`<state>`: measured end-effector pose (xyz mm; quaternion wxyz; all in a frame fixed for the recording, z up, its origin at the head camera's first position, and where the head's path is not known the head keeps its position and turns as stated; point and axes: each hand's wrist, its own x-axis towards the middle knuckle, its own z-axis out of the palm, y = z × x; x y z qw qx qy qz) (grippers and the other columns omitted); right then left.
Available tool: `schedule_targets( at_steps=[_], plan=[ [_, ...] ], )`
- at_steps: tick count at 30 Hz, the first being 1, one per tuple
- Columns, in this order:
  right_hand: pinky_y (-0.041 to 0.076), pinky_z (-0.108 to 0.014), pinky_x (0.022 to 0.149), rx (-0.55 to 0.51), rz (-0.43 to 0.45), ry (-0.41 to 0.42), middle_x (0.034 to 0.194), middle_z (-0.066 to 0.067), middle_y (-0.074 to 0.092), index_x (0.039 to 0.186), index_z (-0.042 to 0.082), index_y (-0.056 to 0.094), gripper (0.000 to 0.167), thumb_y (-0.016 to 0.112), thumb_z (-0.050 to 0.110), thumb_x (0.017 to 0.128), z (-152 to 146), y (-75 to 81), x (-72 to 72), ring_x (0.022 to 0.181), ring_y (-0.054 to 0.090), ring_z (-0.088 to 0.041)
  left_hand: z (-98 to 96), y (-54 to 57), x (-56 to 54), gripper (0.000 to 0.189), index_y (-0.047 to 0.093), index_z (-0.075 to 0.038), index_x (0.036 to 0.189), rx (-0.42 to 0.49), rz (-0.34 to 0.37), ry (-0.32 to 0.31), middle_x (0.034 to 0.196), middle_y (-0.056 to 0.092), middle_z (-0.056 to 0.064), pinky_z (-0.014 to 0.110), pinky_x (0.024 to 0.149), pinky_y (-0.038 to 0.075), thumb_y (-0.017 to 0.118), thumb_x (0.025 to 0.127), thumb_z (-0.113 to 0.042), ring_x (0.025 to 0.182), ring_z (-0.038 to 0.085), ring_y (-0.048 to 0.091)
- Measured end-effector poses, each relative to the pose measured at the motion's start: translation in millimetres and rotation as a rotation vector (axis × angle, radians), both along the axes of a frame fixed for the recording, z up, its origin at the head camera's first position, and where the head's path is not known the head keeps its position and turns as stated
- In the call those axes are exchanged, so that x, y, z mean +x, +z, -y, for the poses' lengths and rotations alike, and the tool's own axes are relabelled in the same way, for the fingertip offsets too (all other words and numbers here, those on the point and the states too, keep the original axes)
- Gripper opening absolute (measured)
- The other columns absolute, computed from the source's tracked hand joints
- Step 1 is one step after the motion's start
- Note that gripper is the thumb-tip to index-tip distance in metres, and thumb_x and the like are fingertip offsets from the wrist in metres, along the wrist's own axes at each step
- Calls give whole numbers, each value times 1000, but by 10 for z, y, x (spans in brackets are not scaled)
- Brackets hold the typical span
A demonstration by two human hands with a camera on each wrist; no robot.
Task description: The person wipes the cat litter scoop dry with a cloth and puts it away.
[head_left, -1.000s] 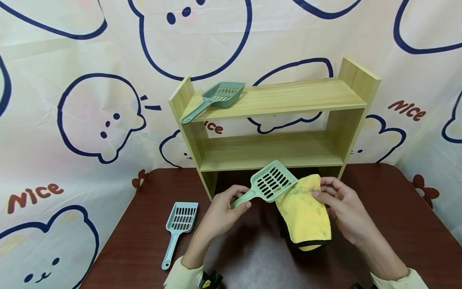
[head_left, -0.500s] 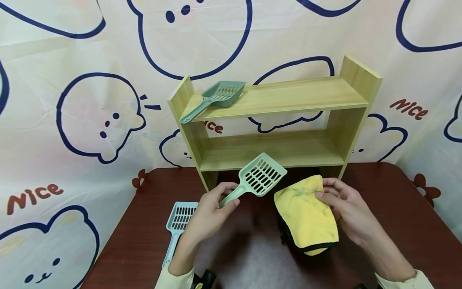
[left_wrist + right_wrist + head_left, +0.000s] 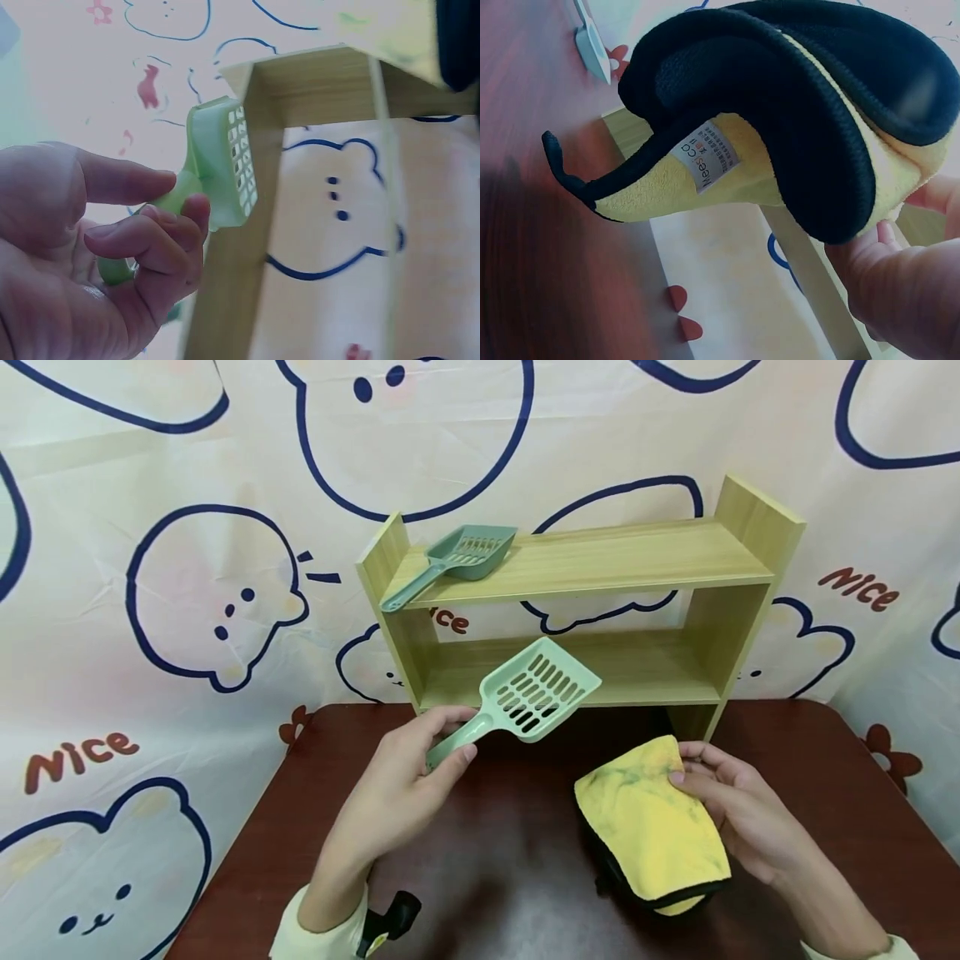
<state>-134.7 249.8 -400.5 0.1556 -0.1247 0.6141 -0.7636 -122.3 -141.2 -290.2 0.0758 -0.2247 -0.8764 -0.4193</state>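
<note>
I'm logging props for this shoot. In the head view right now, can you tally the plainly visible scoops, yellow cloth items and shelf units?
Scoops: 2 (the pale green scoop in the left hand, the darker green scoop on the top board)
Yellow cloth items: 1 (the yellow cloth in the right hand)
Shelf units: 1 (the wooden shelf unit)
Total: 4
</note>
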Motion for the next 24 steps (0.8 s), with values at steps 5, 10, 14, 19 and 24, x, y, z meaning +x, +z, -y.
schedule_targets(
  at_steps=[5,10,14,19,24],
  plan=[
    [66,-38,74,-11,10,-2,121,1,74,139,13,53,27,47,6,114,-34,-68,34,98,78,-16,-36,261,36,35,66,-14,138,-38,-24,3,113,74,0,28,68,51,69,104,-12,77,17,59],
    [66,-40,74,-22,17,6,122,1,74,140,14,53,28,46,6,114,-42,-89,46,98,78,-17,-86,486,6,35,66,-14,139,-65,-24,2,113,73,2,30,61,48,68,105,-14,69,17,55],
    [66,-40,74,-6,21,13,121,2,74,140,15,53,28,46,7,114,-31,-84,47,98,78,-15,-129,685,-35,36,64,-14,141,-44,-1,4,113,72,4,31,56,47,67,105,-14,65,20,53],
    [66,-39,73,-7,9,17,120,1,74,140,14,53,28,46,7,114,-17,-84,37,97,78,-15,-274,903,-176,37,64,-16,143,-40,9,57,115,71,2,35,67,48,65,107,-19,77,23,56],
    [65,-38,73,-16,8,24,117,2,74,139,14,54,27,46,7,114,24,-91,36,95,77,-14,-457,1001,-427,39,63,-12,145,-39,15,119,115,70,4,35,74,48,65,107,-22,89,22,60]
  ],
)
